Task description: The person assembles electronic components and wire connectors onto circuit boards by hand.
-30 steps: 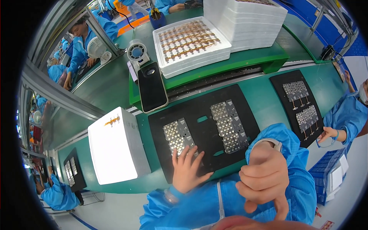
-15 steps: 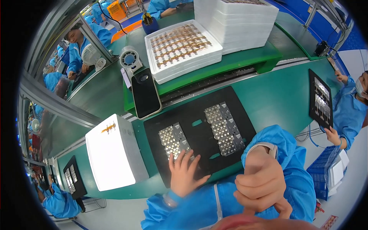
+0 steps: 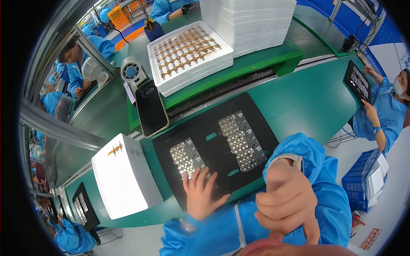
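My left hand (image 3: 200, 193) lies with fingers spread at the near end of a small metal plate (image 3: 186, 157) covered in round silvery studs. That plate rests on a black board (image 3: 213, 170) with cut-out slots. A longer strip of similar studded plates (image 3: 242, 141) sits on the board's right half, apart from both hands. Raised close to the camera, in front of my chest, is my right hand (image 3: 290, 200), its fingers curled into a fist. Whatever it may hold is hidden.
Left of the board stands a white foam block (image 3: 121, 181) with an orange-brown flexible strip on top. Behind are a phone (image 3: 152, 111), a small fan (image 3: 132, 71), foam trays of parts (image 3: 183, 53) and a tall foam stack (image 3: 252, 27). At right, a co-worker holds another black board (image 3: 358, 81).
The view has shifted slightly, so the bench things sit a little farther left. Both hands keep nearly the same pose. The co-worker's board at right has tilted.
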Available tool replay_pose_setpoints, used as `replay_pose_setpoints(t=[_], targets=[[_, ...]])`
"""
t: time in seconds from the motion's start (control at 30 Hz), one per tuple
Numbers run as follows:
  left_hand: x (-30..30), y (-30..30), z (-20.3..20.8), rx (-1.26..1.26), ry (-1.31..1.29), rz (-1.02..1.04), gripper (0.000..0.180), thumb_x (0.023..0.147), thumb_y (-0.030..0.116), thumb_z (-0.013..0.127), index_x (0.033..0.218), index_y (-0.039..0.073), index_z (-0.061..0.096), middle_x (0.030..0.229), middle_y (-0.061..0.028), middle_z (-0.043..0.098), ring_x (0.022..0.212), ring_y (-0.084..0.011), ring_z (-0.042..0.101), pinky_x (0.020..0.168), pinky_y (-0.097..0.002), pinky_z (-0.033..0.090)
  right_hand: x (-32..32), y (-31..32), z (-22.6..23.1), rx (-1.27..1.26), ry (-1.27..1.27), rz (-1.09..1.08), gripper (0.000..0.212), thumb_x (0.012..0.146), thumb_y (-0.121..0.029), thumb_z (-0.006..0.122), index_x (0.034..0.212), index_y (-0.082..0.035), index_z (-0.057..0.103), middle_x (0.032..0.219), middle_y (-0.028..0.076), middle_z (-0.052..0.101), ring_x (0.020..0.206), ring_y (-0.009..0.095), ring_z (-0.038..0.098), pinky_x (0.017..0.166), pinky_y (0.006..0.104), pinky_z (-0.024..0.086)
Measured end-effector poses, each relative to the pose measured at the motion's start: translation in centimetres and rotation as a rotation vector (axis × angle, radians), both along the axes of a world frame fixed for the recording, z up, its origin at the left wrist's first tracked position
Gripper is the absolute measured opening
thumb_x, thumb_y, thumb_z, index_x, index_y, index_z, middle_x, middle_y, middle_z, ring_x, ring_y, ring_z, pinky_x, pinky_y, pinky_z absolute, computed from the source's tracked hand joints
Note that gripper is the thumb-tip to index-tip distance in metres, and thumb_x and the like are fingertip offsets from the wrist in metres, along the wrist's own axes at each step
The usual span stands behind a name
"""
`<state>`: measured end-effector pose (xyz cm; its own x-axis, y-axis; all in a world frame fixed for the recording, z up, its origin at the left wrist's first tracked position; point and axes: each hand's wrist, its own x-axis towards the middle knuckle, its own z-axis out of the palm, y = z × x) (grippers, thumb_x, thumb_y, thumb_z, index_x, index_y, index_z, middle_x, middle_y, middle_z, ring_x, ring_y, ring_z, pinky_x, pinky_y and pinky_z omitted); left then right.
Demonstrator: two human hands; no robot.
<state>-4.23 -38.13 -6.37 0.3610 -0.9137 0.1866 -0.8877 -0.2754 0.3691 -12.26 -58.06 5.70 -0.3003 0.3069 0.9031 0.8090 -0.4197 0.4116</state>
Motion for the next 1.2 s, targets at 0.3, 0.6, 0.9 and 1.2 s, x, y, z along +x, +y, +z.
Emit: replay_pose_setpoints(t=[0.3,0.6,0.9,1.2], targets=[[-0.1,0.2,0.0,0.011,-0.007,0.007,0.070,0.065,0.045,0.078,0.122,0.010,0.058,0.131,-0.0112,0.047,0.128,-0.0328,0.038,0.110,-0.0591,0.018,-0.2,0.1,0.1,0.013,0.021,-0.014,0.052,0.091,-0.011,0.057,0.136,-0.006,0.032,0.057,0.009,0.059,0.037,0.017,0.047,0.038,0.0279,0.040],[-0.2,0.3,-0.3,0.021,-0.008,-0.005,0.072,0.062,0.045,0.080,0.121,0.011,0.057,0.131,-0.0107,0.046,0.128,-0.0328,0.037,0.110,-0.0597,0.017,-0.5,-0.5,1.2,0.024,-0.095,-0.013,0.044,0.090,-0.015,0.052,0.132,-0.003,0.041,0.052,0.008,0.056,0.037,0.016,0.047,0.038,0.0279,0.041],[0.2,0.0,-0.6,0.008,-0.105,-0.028,0.075,0.059,0.037,0.080,0.123,0.009,0.054,0.133,-0.0146,0.045,0.128,-0.0358,0.037,0.111,-0.0586,0.016,-5.2,-1.5,3.4,0.156,-0.330,-0.168,0.025,0.089,-0.016,0.049,0.078,-0.005,0.069,0.046,0.000,0.048,0.036,0.010,0.042,0.038,0.0206,0.033],[-0.1,-0.1,-0.4,0.012,-0.090,-0.006,0.075,0.057,0.039,0.080,0.121,0.009,0.055,0.131,-0.0147,0.046,0.128,-0.0368,0.037,0.110,-0.0600,0.017,-6.8,-4.1,5.6,-0.019,0.523,0.647,0.052,0.100,-0.029,0.035,0.077,0.001,0.070,0.054,0.008,0.048,0.046,0.020,0.050,0.044,0.0296,0.037]])
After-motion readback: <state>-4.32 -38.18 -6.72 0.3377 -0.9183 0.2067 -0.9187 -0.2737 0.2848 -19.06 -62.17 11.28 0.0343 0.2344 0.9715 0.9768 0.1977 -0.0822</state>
